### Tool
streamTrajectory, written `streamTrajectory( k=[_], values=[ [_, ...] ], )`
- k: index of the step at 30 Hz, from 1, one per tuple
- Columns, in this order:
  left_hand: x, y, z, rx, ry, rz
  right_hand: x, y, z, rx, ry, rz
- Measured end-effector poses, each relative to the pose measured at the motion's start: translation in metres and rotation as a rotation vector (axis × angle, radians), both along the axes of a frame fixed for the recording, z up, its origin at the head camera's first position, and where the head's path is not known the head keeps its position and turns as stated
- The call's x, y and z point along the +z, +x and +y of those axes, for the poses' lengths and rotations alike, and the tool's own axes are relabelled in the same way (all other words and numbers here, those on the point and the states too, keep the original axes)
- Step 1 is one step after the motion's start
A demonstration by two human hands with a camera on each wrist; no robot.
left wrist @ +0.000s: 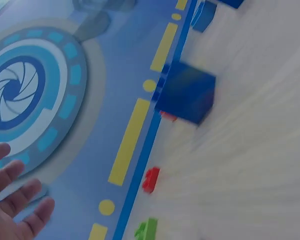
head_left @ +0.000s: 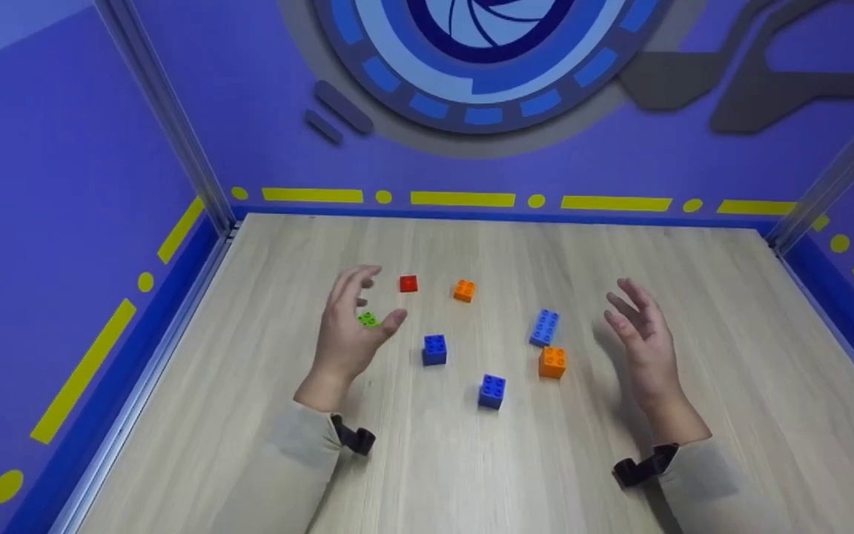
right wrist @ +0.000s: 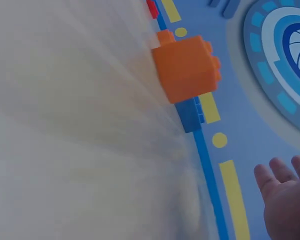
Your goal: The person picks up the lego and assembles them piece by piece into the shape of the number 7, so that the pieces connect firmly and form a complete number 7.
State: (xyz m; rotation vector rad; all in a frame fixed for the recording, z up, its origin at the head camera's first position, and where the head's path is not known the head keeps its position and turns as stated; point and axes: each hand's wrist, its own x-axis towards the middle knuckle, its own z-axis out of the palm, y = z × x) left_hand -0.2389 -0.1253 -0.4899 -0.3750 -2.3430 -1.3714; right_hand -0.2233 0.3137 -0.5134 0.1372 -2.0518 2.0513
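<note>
My left hand (head_left: 345,334) hovers above the left part of the table, thumb spread from the loosely bent fingers, holding nothing. Partly hidden behind it is a green toy brick (head_left: 367,320). Just right of it stands a dark blue brick (head_left: 434,351), which looms large in the left wrist view (left wrist: 185,92). My right hand (head_left: 647,348) is raised on the other side, palm inward and fingers relaxed, with nothing in it. To its left lie a long light blue brick (head_left: 544,328) and an orange brick (head_left: 552,363); the orange one (right wrist: 186,69) appears close in the right wrist view.
A red brick (head_left: 408,284) and a second orange brick (head_left: 464,290) sit farther back. Nearer the front is another dark blue brick (head_left: 492,391). Purple-blue panels with yellow marks (head_left: 462,199) wall the wooden table (head_left: 427,475) at the back and sides.
</note>
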Motion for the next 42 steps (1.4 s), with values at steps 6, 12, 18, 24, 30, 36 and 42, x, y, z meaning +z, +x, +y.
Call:
streamTrajectory(
  k=[6,12,18,24,30,36,42],
  values=[
    [-0.015,0.002,0.018,-0.127,0.044,-0.014,-0.014,0.000,-0.004,-0.003,-0.100,0.007],
    [-0.028,0.001,0.027,-0.199,0.071,-0.086,-0.019,0.004,-0.004,0.023,-0.084,-0.060],
    [-0.035,0.007,0.035,-0.280,0.111,-0.148,-0.025,0.005,-0.002,0.043,0.032,-0.078],
    [-0.032,0.019,0.050,-0.358,0.144,-0.172,-0.029,0.002,-0.003,0.059,0.165,-0.025],
    [-0.034,0.030,0.066,-0.467,0.171,-0.263,-0.032,0.003,-0.004,0.084,0.232,-0.053],
    [-0.038,0.035,0.075,-0.548,0.164,-0.367,-0.035,0.003,-0.003,0.160,0.329,-0.086],
    [-0.043,0.037,0.081,-0.566,0.078,-0.423,-0.036,0.001,-0.003,0.222,0.409,-0.094]
  ],
)
